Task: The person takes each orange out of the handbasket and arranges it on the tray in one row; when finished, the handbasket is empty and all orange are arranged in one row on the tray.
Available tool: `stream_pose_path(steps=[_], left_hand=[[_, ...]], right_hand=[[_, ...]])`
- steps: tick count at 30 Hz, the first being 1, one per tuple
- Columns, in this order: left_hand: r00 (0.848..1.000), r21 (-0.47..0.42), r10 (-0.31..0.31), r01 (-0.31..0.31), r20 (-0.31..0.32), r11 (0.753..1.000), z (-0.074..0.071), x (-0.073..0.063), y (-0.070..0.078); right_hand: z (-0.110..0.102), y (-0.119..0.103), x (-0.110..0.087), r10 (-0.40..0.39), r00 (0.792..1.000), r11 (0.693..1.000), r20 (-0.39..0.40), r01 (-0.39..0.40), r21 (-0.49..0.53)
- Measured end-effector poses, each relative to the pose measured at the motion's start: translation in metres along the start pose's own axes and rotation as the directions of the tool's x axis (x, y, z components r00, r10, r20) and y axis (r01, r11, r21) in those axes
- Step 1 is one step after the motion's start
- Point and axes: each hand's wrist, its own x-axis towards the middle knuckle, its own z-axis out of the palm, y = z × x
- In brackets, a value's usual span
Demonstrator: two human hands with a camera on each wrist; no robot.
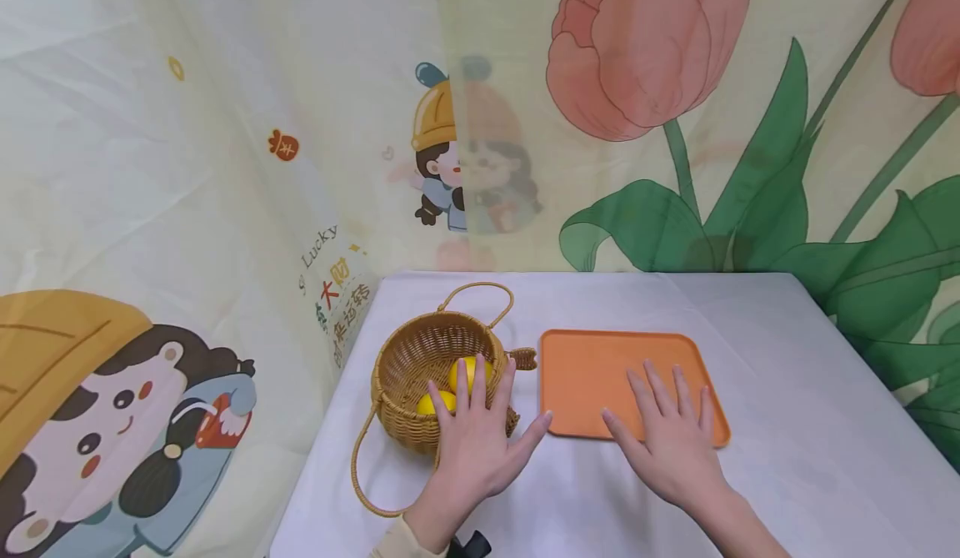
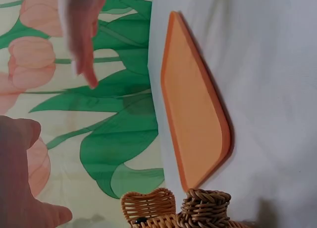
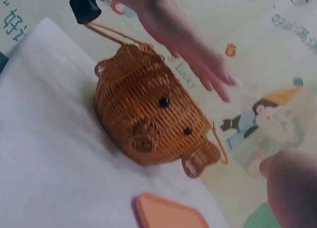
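- Two yellow rounded pieces sit inside the woven basket (image 1: 397,420) at the left of the counter: the far yellow piece (image 1: 471,368) against the right-hand inner wall, the near yellow piece (image 1: 425,405) toward the near rim. Fingers partly cover both in the head view.
- The left hand (image 1: 476,449) hovers over the basket's near right side, fingers spread, holding nothing; the wrist views show it above the rim.
- The right hand (image 1: 678,449) hangs over the near right part of the orange tray (image 1: 592,383), fingers likewise fanned and gripping nothing. The two hands are well apart.
- My judgement for working here: enter the basket from directly above with fingers gathered, since spread ones could catch the rim.
- Taking one yellow piece at a time, the far one by its exposed side, should keep them from knocking together.
- The light-looking basket may tip or slide, so a free hand steadying its rim would help.
- The near handle (image 1: 353,465) droops onto the counter and the far handle (image 1: 476,284) arches outward; a sleeve could snag the near one.
- The tray lies flat just right of the basket's ear (image 1: 522,359), on the white-covered counter (image 1: 787,408).
- Behind stands a printed curtain (image 1: 360,124).
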Motion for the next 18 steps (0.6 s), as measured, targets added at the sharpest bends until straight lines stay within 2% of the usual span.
stream_pose_path(steps=[9,15,18], left_hand=[[0.999,-0.052,0.012,-0.014,-0.031,0.999,0.0,0.007,-0.017],[0.995,-0.107,-0.05,0.04,-0.089,0.993,-0.01,0.021,-0.04],[0.992,-0.119,-0.079,0.067,-0.103,0.991,-0.016,0.029,-0.055]], right_hand=[[0.012,0.056,-0.011,0.114,0.991,0.991,0.063,-0.119,0.066],[0.025,0.102,-0.016,0.221,0.974,0.971,0.053,-0.224,0.081],[0.031,0.121,-0.019,0.298,0.954,0.948,0.014,-0.298,0.108]])
